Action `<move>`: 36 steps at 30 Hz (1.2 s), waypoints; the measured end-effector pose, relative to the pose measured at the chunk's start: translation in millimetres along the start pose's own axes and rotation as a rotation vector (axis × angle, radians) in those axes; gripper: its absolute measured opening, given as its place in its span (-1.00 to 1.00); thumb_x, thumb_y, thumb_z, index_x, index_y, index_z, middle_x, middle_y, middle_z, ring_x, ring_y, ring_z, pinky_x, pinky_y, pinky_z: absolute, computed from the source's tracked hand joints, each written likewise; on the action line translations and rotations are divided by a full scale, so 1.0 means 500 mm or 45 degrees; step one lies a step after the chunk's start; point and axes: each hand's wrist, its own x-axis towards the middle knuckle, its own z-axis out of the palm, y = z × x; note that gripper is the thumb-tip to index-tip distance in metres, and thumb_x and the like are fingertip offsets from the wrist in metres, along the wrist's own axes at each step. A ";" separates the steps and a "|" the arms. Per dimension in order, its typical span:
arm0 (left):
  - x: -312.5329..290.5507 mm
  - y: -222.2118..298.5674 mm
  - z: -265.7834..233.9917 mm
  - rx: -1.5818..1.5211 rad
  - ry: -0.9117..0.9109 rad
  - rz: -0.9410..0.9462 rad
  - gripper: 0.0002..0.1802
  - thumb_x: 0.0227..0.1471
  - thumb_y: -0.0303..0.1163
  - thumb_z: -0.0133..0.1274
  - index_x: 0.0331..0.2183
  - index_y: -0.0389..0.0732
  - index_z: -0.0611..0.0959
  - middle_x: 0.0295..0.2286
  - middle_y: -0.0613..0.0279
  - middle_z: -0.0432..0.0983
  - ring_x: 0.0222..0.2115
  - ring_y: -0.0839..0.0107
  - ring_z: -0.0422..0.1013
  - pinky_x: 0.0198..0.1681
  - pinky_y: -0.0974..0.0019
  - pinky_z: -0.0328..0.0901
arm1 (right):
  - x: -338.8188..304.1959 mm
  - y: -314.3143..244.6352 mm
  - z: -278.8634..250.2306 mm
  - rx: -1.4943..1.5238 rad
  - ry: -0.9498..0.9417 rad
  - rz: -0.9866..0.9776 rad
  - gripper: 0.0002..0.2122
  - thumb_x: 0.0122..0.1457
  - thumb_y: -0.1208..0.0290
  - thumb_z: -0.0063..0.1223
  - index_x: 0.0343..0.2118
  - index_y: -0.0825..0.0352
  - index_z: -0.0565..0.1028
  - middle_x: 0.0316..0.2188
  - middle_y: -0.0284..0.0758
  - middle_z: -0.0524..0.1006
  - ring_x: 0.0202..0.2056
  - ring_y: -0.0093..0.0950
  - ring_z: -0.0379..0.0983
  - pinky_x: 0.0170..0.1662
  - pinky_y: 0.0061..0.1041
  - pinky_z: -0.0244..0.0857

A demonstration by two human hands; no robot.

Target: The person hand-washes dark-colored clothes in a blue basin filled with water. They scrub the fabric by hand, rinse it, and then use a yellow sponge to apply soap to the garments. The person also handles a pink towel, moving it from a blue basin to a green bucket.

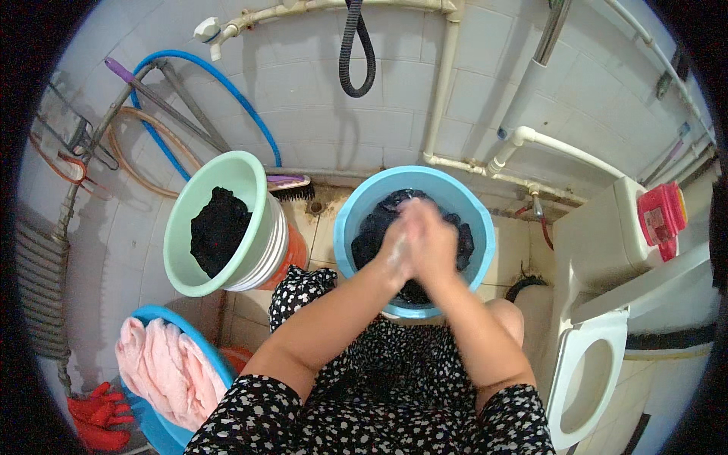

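Note:
A light blue basin (489, 246) stands in front of me with dark wet cloth (368, 244) in it. Over its middle, my left hand (402, 241) and my right hand (437, 241) are pressed together, right above the cloth. Motion smears their fingers, so I cannot make out whether any cloth is between them. White suds show at my left wrist. To the left, a pale green basin (178, 254) tilts on a bucket (292, 254) in white and orange, with a black bundle of cloth (220, 231) inside.
At the lower left, a blue tub (155, 425) holds a pink towel (171, 371), beside red rubber gloves (98, 417). A brush (290, 186) lies by the wall. On the right are a toilet (588, 379) and a red container (660, 216). Hoses and pipes line the wall.

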 end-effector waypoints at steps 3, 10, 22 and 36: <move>0.140 -0.035 -0.146 -0.243 -1.010 0.282 -0.63 0.13 0.00 -0.27 -0.31 -0.07 0.44 -0.36 0.27 0.39 -0.28 0.43 0.35 -0.23 0.35 0.28 | -0.027 -0.011 0.015 -0.112 -0.042 -0.348 -0.82 0.11 0.42 -0.12 -0.24 0.31 0.43 -0.47 -0.12 0.51 -0.43 -0.22 0.50 -0.38 -0.36 0.37; 0.002 -0.040 -0.016 -0.227 -0.205 0.211 -0.62 0.15 -0.11 -0.27 -0.12 -0.10 0.45 -0.17 0.27 0.41 -0.17 0.45 0.35 -0.10 0.33 0.24 | 0.034 0.032 0.003 0.138 0.173 0.100 -0.80 0.08 0.36 -0.07 -0.24 0.27 0.44 -0.48 -0.14 0.52 -0.50 -0.17 0.48 -0.46 -0.35 0.35; 0.037 -0.053 -0.051 -0.491 -0.660 0.404 -0.72 0.14 -0.10 -0.22 -0.39 -0.11 0.41 -0.46 0.35 0.34 -0.49 0.52 0.29 -0.41 0.43 0.23 | 0.014 0.013 0.020 0.097 0.316 -0.303 -0.86 0.06 0.41 -0.02 -0.34 0.27 0.52 -0.35 -0.02 0.44 -0.43 -0.33 0.46 -0.31 -0.47 0.30; -0.011 0.045 0.018 0.279 -0.389 0.144 -0.44 0.11 0.07 -0.28 -0.16 -0.25 0.42 -0.29 0.24 0.40 -0.24 0.48 0.34 -0.21 0.39 0.26 | 0.087 0.082 -0.064 0.967 0.435 0.462 -0.83 0.15 0.35 -0.05 -0.32 0.34 0.45 -0.61 -0.54 0.33 -0.62 -0.77 0.10 -0.58 -0.73 -0.03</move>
